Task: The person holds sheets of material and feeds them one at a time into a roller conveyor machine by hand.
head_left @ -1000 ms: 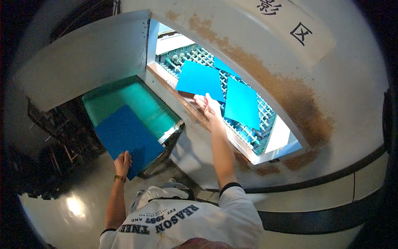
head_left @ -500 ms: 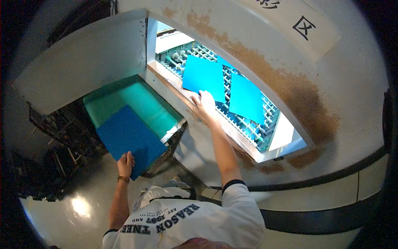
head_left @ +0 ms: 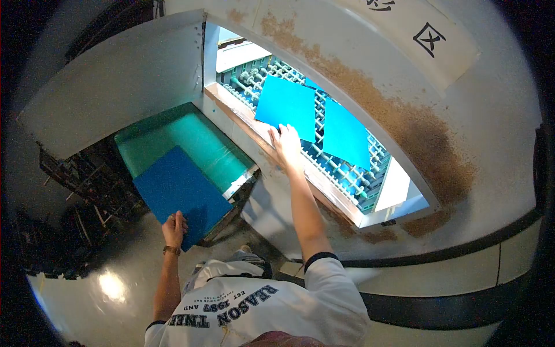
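My left hand (head_left: 174, 229) grips the near edge of a dark blue flat panel (head_left: 182, 194), thumb on top. That panel is tilted over the near end of a green conveyor belt (head_left: 193, 136). At the bright machine opening, my right hand (head_left: 286, 146) has its fingers bent at the lower edge of a lighter blue panel (head_left: 286, 107). This panel's lower left corner overlaps the opening's ledge, and its underside is hidden. Beside it, a second light blue panel (head_left: 346, 134) lies on the rollers (head_left: 361, 188). My right fingertips are partly hidden at the panel's edge.
A brown-edged ledge (head_left: 237, 113) runs along the opening. Rust-stained pale housing (head_left: 439, 150) curves above and to the right, bearing a sign (head_left: 430, 43). An upright grey metal sheet (head_left: 127, 75) stands behind the belt. Dark clutter (head_left: 81, 202) is at left.
The light blue panel at my right hand has turned and shifted slightly right. The second one has moved a little right. My left hand and its panel are nearly unchanged.
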The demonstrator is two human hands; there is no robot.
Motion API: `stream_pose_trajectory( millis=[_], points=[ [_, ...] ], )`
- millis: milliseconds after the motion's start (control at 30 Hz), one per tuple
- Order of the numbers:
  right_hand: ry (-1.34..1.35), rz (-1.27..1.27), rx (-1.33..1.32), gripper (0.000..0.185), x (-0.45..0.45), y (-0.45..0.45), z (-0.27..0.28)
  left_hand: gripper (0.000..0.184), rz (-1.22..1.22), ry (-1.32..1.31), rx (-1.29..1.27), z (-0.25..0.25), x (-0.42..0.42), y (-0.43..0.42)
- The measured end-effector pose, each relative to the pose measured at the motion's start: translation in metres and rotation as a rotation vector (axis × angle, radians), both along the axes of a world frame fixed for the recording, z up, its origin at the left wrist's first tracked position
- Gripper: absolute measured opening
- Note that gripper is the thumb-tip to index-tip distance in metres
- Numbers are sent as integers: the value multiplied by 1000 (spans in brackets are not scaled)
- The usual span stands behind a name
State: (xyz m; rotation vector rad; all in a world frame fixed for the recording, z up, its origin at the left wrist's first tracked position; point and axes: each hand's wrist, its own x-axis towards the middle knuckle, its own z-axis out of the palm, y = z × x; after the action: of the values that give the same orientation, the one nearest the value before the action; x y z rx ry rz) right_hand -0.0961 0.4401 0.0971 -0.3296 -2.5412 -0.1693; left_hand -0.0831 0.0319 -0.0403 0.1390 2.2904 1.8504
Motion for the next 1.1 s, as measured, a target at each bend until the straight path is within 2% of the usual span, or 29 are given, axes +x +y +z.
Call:
stream_pose_trajectory(
  millis=[33,100,133,200,300,367,500,567,600,633,667,733,767,800,867,900,967,1000,1067,1100],
  points=[
    [-1,-1,0,27,0,-3,2,37,-6,24,0,-1,0,0],
    [362,-169,99,29,-1,-10,5,37,-12,48,1,-3,-1,-1],
    [362,-169,99,29,0,-11,8,37,-9,29,-3,-4,-1,-2],
    [364,-264,-281,34,3,-13,14,37,-6,10,-6,-5,-2,-2],
    [261,-269,-380,32,-1,-6,2,37,37,-13,44,3,-1,-1],
    [283,-260,-419,31,-1,-5,-5,37,28,-45,221,19,0,-7],
    [276,-223,-506,28,-1,-5,-1,37,135,-54,314,17,16,-40],
    [289,-197,-506,28,-2,-5,-2,37,182,-143,214,9,30,-62],
    [407,-74,-484,27,-1,-6,-1,37,186,-145,216,1,37,-69],
    [519,55,-463,27,-1,-8,-1,38,183,-181,107,-8,45,-75],
    [514,71,-465,27,6,-22,3,38,186,-217,-1,-15,50,-79],
    [199,76,-834,25,33,-66,12,39,160,-211,-69,-23,55,-76],
    [173,223,-884,25,45,-85,3,39,118,-216,-146,-27,64,-75],
    [136,370,-940,24,59,-105,-11,40,96,-195,-163,-27,69,-71],
    [-99,486,-1146,27,78,-129,-57,41,75,-130,-248,-17,71,-60],
    [-137,522,-1155,27,88,-143,-67,42,69,-82,-318,-8,70,-53],
    [-220,474,-1465,29,105,-167,-77,45,65,-88,-345,17,69,-49],
    [-247,495,-1476,29,114,-174,-86,45,95,-101,-356,12,69,-55],
    [-583,562,-1479,30,128,-183,-98,46,58,-252,-248,-3,64,-62],
    [-594,567,-1490,30,135,-188,-101,42,63,-291,-201,-4,62,-65]
  ],
)
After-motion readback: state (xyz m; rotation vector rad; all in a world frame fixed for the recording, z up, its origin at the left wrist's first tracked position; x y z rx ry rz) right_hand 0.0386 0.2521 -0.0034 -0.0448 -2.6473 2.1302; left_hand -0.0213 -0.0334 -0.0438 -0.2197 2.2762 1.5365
